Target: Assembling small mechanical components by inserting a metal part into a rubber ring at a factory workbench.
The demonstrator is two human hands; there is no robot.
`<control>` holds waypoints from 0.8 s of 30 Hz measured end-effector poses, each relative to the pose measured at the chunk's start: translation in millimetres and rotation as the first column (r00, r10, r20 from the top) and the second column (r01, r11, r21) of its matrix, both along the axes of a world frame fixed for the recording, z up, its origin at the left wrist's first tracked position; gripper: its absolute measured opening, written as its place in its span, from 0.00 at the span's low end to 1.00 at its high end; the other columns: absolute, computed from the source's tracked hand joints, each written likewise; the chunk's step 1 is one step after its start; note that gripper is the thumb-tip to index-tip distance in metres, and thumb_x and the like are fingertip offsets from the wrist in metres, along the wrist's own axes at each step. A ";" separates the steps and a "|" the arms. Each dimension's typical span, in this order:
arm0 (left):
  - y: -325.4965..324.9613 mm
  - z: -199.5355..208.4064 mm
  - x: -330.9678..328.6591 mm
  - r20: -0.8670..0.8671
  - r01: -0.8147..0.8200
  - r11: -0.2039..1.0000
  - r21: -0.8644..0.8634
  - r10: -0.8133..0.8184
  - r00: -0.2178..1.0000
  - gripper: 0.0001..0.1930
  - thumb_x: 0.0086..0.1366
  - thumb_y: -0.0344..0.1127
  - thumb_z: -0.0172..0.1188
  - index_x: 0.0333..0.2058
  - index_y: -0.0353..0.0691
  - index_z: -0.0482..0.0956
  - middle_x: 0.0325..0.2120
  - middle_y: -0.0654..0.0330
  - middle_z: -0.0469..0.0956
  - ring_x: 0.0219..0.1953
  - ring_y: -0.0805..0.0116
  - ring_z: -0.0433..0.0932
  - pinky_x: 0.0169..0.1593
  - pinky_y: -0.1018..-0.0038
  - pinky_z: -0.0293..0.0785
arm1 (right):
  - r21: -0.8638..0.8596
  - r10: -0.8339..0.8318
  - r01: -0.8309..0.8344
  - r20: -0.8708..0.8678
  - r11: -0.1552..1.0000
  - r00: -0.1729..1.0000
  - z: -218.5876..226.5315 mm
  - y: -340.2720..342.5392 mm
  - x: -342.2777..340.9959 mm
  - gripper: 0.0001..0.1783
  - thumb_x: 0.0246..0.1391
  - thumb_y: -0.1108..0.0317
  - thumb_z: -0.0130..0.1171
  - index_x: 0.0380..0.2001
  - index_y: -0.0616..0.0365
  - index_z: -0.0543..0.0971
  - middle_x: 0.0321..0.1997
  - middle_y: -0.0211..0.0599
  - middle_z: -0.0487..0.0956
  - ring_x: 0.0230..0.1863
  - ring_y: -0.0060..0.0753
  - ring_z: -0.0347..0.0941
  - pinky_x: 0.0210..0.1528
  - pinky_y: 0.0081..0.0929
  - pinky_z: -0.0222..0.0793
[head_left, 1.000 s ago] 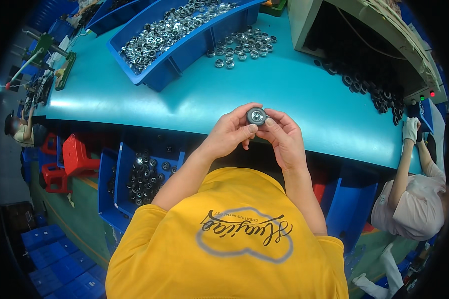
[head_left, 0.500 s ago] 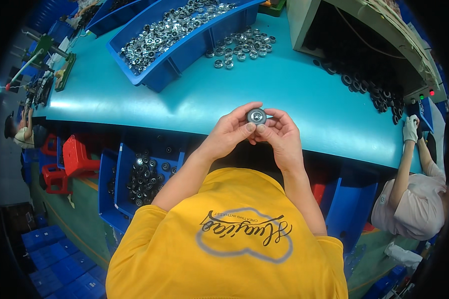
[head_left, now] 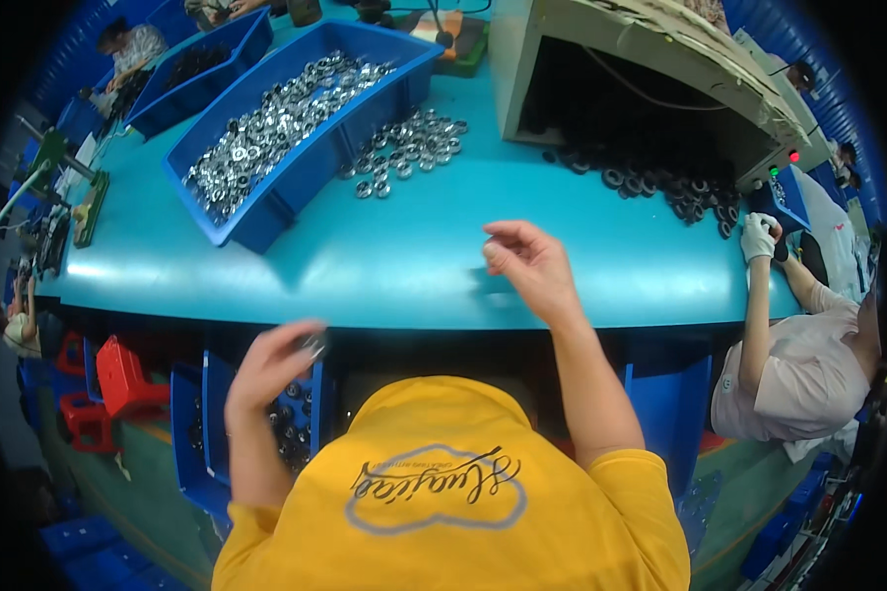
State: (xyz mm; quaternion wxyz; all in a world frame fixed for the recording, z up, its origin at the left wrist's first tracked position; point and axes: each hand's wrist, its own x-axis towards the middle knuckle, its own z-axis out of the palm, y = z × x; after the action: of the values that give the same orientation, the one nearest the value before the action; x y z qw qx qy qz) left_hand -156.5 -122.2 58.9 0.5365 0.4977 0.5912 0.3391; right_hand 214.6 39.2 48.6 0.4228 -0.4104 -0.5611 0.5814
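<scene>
My left hand (head_left: 274,362), smeared by motion, is at the lower left, over the blue bin below the table's near edge. Its fingers are closed on a small dark wheel with a shiny centre (head_left: 313,345). Above the turquoise table my right hand (head_left: 532,266) has its fingers loosely bent and the thumb slightly apart, and nothing shows between them. Nearest to it on the table are loose clear or silvery round pieces (head_left: 414,143). More such pieces (head_left: 266,128) fill a long blue bin (head_left: 306,172). Dark wheels (head_left: 291,419) lie in the bin under my left hand.
A boxy beige machine (head_left: 522,89) with a dark opening stands at the back right. Black rings (head_left: 680,187) are heaped before it. A co-worker's gloved hand (head_left: 759,236) is at the right edge. Red stools (head_left: 123,379) stand at the left, beside the table (head_left: 384,276).
My hands have parted from around the wheel. The left has carried it down and left toward the bin below; the right has let go and stays over the table. The view has shifted.
</scene>
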 end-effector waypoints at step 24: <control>231.2 -38.7 215.4 -0.048 0.544 0.804 0.241 -0.550 0.834 0.13 0.69 0.32 0.62 0.51 0.43 0.82 0.26 0.65 0.79 0.26 0.80 0.73 0.31 0.79 0.72 | 0.778 -0.713 -0.178 0.624 0.602 0.318 -43.2 394.3 47.0 0.27 0.56 0.65 0.56 0.60 0.59 0.72 0.61 0.52 0.74 0.65 0.52 0.67 0.66 0.47 0.64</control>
State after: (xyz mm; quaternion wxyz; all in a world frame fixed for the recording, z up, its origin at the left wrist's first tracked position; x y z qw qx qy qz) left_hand 59.0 109.0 20.2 0.5527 0.7050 0.3698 0.2465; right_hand 261.6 433.5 5.4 0.2641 -0.5459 -0.7854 -0.1238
